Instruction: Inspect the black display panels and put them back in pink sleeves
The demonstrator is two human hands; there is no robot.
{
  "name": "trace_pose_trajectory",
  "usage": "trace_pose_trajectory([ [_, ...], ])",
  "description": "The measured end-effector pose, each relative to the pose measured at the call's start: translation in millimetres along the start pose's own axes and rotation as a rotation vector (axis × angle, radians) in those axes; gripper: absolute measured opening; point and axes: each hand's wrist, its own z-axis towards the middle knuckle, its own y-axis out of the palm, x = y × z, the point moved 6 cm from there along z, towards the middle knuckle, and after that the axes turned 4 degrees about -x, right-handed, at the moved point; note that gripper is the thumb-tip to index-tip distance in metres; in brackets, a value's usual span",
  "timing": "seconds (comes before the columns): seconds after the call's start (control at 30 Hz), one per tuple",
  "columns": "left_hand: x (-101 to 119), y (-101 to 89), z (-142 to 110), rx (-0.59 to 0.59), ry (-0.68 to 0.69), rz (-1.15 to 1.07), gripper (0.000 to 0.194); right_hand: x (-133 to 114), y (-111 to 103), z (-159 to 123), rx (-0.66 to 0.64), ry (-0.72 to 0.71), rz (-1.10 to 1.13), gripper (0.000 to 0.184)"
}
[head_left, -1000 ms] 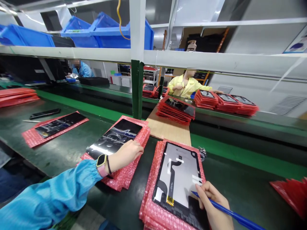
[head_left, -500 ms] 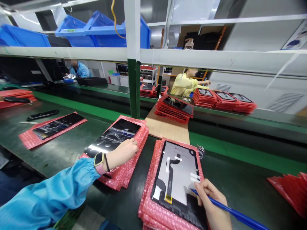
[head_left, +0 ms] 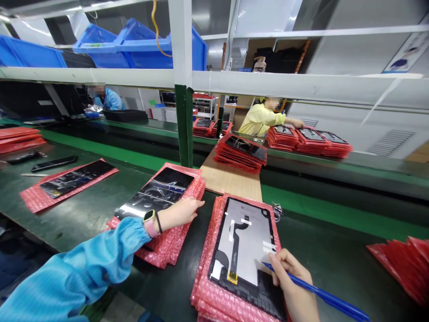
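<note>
My left hand (head_left: 181, 211) rests on the near right edge of a stack of pink bubble-wrap sheets (head_left: 187, 197) topped by a black glossy panel (head_left: 157, 193); its fingers are stretched toward the stack's edge. My right hand (head_left: 291, 279) is closed on a blue pen-like tool (head_left: 321, 298), its tip touching the lower right of a grey panel back (head_left: 243, 239) with a black flex cable. That panel lies on a second pink bubble-wrap stack (head_left: 208, 286) in front of me.
A single panel on pink wrap (head_left: 67, 181) lies at left, with a dark phone-like slab (head_left: 53, 163) behind it. Red stacks (head_left: 239, 154) sit on a wooden board (head_left: 231, 179). A person in yellow (head_left: 263, 118) works opposite; red sheets (head_left: 402, 264) lie at right.
My left hand has slid slightly right along the stack's edge, its fingers stretching out. The person in yellow reaches further toward the red stacks. My right hand has barely moved.
</note>
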Motion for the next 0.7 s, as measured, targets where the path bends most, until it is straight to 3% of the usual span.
trace_pose_trajectory([
  [0.17, 13.1, 15.5, -8.1, -0.02, -0.063, -0.359, 0.023, -3.0, -2.4, -1.0, 0.051, -0.029, 0.012, 0.044],
  [0.3, 30.8, 48.9, -14.9, -0.169, -0.159, -0.768, 0.021, -5.1, -4.7, -3.3, 0.116, -0.095, -0.069, 0.043],
  [0.4, 37.9, 64.2, -17.7, -0.208, -0.248, -0.993, 0.023, -4.2, -3.5, -4.5, 0.128, -0.113, -0.142, 0.043],
  [0.7, 41.9, 58.1, -19.4, -0.248, -0.462, -1.297, 0.026, -7.8, 4.2, -2.7, 0.115, -0.115, -0.189, 0.039],
])
